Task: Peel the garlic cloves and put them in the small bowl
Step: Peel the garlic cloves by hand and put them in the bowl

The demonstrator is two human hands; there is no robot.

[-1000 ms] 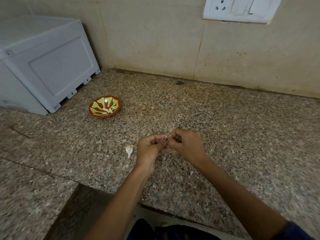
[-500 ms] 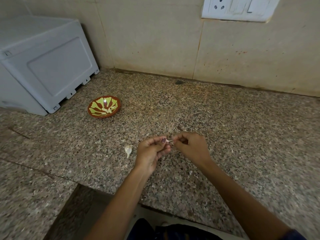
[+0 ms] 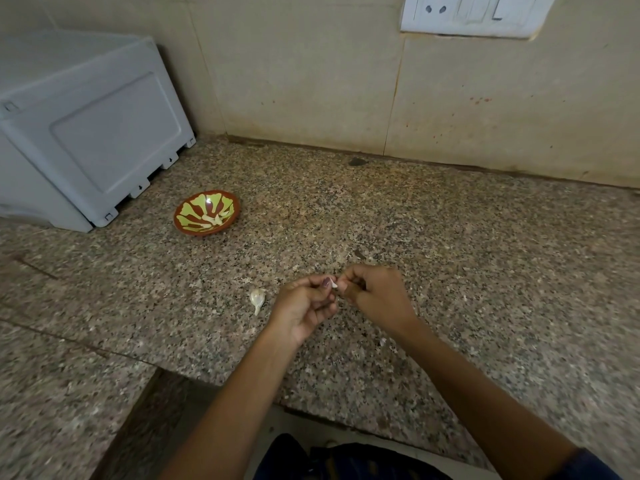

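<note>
Two hands meet over a speckled granite counter [image 3: 450,271]. The left hand [image 3: 304,306] and right hand [image 3: 372,294] pinch a small garlic clove [image 3: 333,283] between them. Another clove [image 3: 257,298] lies just left. A small painted bowl [image 3: 206,213] sits farther back, near a grey appliance [image 3: 90,133].

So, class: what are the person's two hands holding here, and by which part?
A garlic clove, pinched between the left hand and the right hand; only its white tip shows, so the exact hold cannot be told.

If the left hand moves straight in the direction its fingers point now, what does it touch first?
Probably the right hand: the left hand points its fingertips right at it, with only the small garlic piece pinched between them.
</note>
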